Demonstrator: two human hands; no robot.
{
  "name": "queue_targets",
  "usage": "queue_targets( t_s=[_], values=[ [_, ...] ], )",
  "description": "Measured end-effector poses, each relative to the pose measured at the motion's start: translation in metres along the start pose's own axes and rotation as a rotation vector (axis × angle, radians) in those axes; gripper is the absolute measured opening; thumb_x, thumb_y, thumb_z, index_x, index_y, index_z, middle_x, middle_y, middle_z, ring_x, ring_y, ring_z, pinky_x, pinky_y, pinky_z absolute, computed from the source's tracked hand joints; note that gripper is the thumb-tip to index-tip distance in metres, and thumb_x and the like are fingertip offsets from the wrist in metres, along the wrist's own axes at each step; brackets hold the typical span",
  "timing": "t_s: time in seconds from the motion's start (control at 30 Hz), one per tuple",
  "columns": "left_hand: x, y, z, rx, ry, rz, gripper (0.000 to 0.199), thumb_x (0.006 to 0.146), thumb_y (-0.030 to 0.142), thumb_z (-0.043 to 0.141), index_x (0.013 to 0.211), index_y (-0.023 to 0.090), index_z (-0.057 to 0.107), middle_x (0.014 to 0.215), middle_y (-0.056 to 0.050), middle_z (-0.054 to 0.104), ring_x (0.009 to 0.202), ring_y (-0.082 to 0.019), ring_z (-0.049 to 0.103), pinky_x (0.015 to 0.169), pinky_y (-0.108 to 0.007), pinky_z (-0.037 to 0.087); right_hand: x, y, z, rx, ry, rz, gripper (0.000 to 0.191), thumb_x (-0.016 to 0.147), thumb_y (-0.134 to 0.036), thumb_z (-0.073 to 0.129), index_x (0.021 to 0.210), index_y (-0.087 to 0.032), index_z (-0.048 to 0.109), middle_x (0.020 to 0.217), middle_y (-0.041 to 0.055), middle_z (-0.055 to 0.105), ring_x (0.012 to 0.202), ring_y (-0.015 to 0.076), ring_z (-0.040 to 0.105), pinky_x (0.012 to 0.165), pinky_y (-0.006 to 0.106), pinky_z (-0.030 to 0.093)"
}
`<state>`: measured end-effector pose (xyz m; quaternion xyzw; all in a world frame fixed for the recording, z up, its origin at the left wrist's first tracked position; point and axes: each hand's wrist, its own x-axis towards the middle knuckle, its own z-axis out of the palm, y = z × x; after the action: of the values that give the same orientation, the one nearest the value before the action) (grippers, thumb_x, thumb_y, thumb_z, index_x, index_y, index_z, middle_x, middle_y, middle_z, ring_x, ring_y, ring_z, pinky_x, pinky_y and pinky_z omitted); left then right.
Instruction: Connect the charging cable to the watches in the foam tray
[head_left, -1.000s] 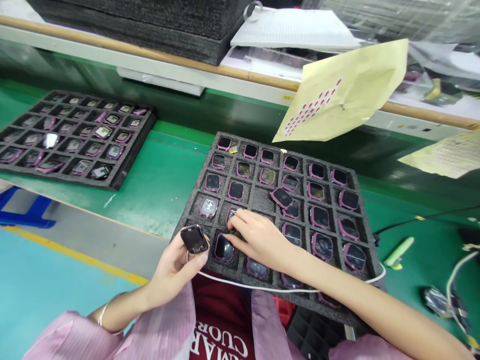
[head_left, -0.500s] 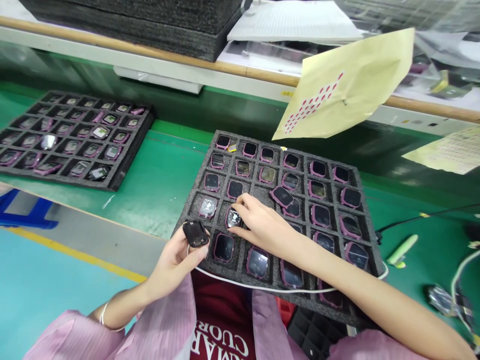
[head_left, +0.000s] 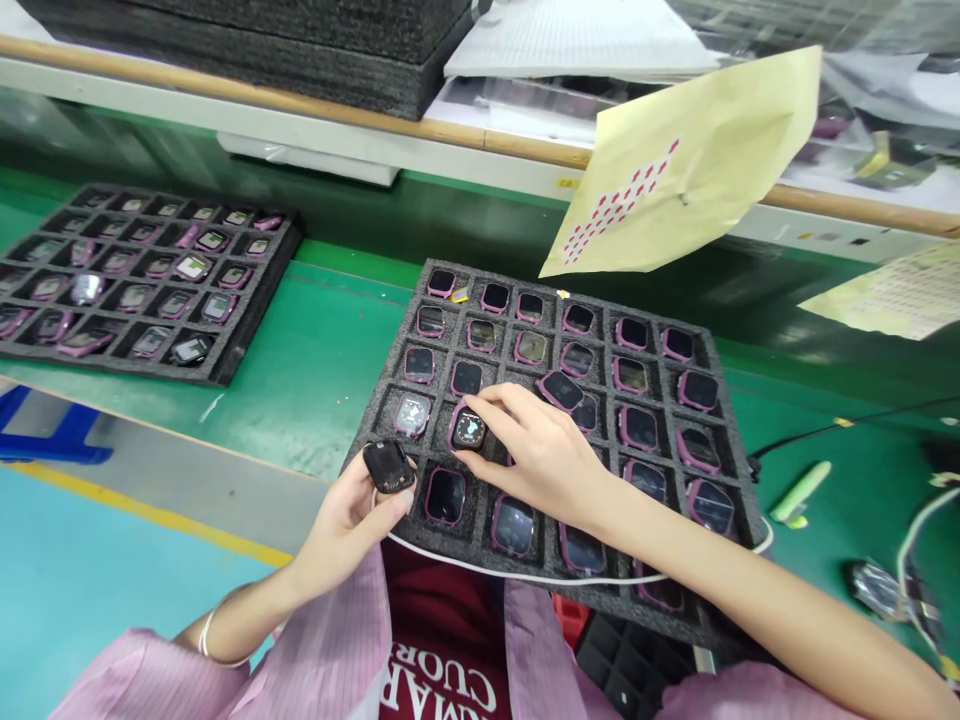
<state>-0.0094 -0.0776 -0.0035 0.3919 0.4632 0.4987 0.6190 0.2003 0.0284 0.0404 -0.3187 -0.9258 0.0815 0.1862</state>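
Near the front-left edge of a dark foam tray [head_left: 551,548], my left hand [head_left: 349,525] grips a black watch case [head_left: 388,467] between thumb and fingers. My right hand [head_left: 532,445] reaches over the tray, thumb and fingers pinching the edges of a watch [head_left: 469,430] with a lit face and a purple frame, at its compartment. Another lit watch [head_left: 412,413] lies in the compartment to the left. Dark-screened watches in purple frames fill many compartments around; one watch [head_left: 561,391] lies tilted over its neighbour. My right hand hides some compartments.
A second foam tray [head_left: 259,295] of watches lies at the left on the green table [head_left: 330,330]. Yellow paper [head_left: 697,165] hangs from the shelf edge behind the tray. A white cable [head_left: 480,568] runs along the tray's front. A green-handled tool [head_left: 802,492] lies at the right.
My right hand's fingers have spread a little around the lit watch, whose face now shows more fully. My left hand keeps its hold on the black case. The whole view has shifted slightly.
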Motion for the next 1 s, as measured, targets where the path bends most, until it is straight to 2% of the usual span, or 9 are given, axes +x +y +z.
queue_targets(
  t_s=[0.13,0.27,0.47,0.57,0.67,0.8,0.9,1.0],
  values=[
    [0.000,0.000,0.000,0.017,0.010,0.022,0.024,0.085,0.027,0.065,0.107,0.018,0.059,0.081,-0.002,0.060,0.049,-0.005,0.038,0.042,-0.016,0.033,-0.001,-0.003,-0.003,-0.005,-0.007,0.012,0.035,0.087,-0.030,0.062,0.115,-0.009,0.057,0.104,0.0157,0.060,0.090,0.0279,0.063,0.072,0.041,0.057],
    [0.001,0.000,0.001,0.011,-0.002,0.036,0.023,0.086,0.026,0.064,0.107,0.019,0.059,0.083,-0.001,0.059,0.046,-0.003,0.034,0.041,-0.015,0.031,-0.002,-0.003,0.001,0.028,-0.019,0.033,0.036,0.088,-0.028,0.060,0.119,-0.010,0.054,0.109,0.0151,0.058,0.089,0.0260,0.064,0.072,0.038,0.058],
    [0.001,0.002,0.002,0.030,0.018,0.036,0.021,0.085,0.026,0.064,0.104,0.018,0.060,0.080,-0.001,0.059,0.046,-0.004,0.035,0.041,-0.016,0.032,0.002,-0.003,0.007,-0.076,-0.167,0.017,0.034,0.081,-0.027,0.070,0.108,-0.009,0.060,0.103,0.0163,0.061,0.096,0.0313,0.057,0.078,0.045,0.054],
    [0.001,0.001,0.001,0.027,0.017,0.046,0.021,0.086,0.026,0.063,0.105,0.019,0.059,0.080,-0.001,0.059,0.045,-0.004,0.035,0.041,-0.016,0.032,-0.002,-0.015,0.006,-0.086,-0.174,-0.017,0.028,0.084,-0.031,0.068,0.101,-0.010,0.062,0.102,0.0150,0.060,0.092,0.0295,0.056,0.075,0.042,0.052],
    [0.001,-0.001,0.001,0.011,0.019,0.031,0.024,0.086,0.026,0.063,0.109,0.020,0.058,0.080,0.000,0.058,0.045,-0.003,0.034,0.041,-0.015,0.032,-0.009,-0.036,0.008,-0.087,-0.271,-0.074,0.027,0.082,-0.036,0.069,0.092,-0.011,0.063,0.087,0.0110,0.059,0.082,0.0279,0.056,0.067,0.040,0.050],
    [0.003,0.002,0.005,0.013,0.014,0.014,0.028,0.087,0.026,0.063,0.113,0.020,0.056,0.080,0.001,0.057,0.044,-0.003,0.031,0.040,-0.016,0.029,-0.014,-0.053,0.016,-0.115,-0.359,0.001,0.035,0.080,-0.034,0.070,0.100,-0.006,0.062,0.091,0.0142,0.058,0.083,0.0300,0.057,0.065,0.041,0.051],
    [0.008,0.009,0.007,0.030,-0.044,-0.013,0.028,0.088,0.027,0.061,0.114,0.021,0.054,0.082,0.001,0.055,0.046,-0.003,0.032,0.042,-0.016,0.030,-0.012,-0.045,0.014,-0.016,-0.396,0.051,0.032,0.077,-0.031,0.072,0.096,-0.007,0.062,0.094,0.0150,0.058,0.084,0.0302,0.059,0.067,0.042,0.053],
    [0.014,0.017,0.007,0.026,-0.142,-0.046,0.025,0.087,0.027,0.062,0.109,0.020,0.052,0.087,0.000,0.053,0.051,-0.003,0.036,0.046,-0.016,0.033,-0.010,-0.024,0.002,0.320,-0.356,0.069,0.034,0.074,-0.029,0.076,0.100,-0.012,0.061,0.098,0.0111,0.059,0.087,0.0243,0.060,0.074,0.036,0.054]
  ],
)
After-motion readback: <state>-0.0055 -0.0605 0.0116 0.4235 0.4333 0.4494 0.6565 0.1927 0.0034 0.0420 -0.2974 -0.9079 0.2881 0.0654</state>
